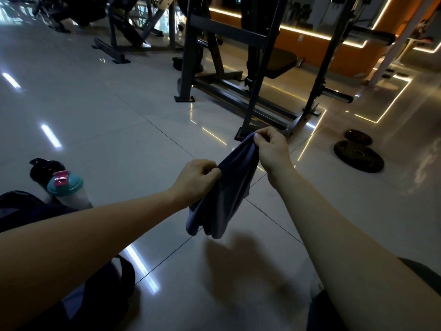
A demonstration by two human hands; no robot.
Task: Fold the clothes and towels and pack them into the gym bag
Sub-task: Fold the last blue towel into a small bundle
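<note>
- The glossy tiled floor [100, 111] carries everything; light strips reflect along its left side.
- A dark metal rack [254, 91] with a padded bench inside it stands towards the floor's far edge, its feet flat on the tiles.
- The dark gym bag [100, 285] sits at the near left corner of the floor, partly hidden under the left forearm. A strap loop curves out on its right side.
- A blue-grey cloth [226, 187] hangs in the air over the middle of the floor, clear of the tiles and bunched into loose folds. Its shadow falls on the tile nearer the person. Whether it is a towel or a garment cannot be told.
- A large weight plate [359, 156] lies flat towards the right edge, with a smaller plate [358, 137] just beyond it.
- The right hand [272, 149] pinches the cloth's top edge between thumb and curled fingers, higher up.
- The left hand [196, 177] is clenched on the cloth's near edge, lower and closer to the person.
- A teal-lidded shaker [65, 187] with a pink cap stands beside the bag at the left edge.
- A black bottle [45, 169] stands just behind it.
</note>
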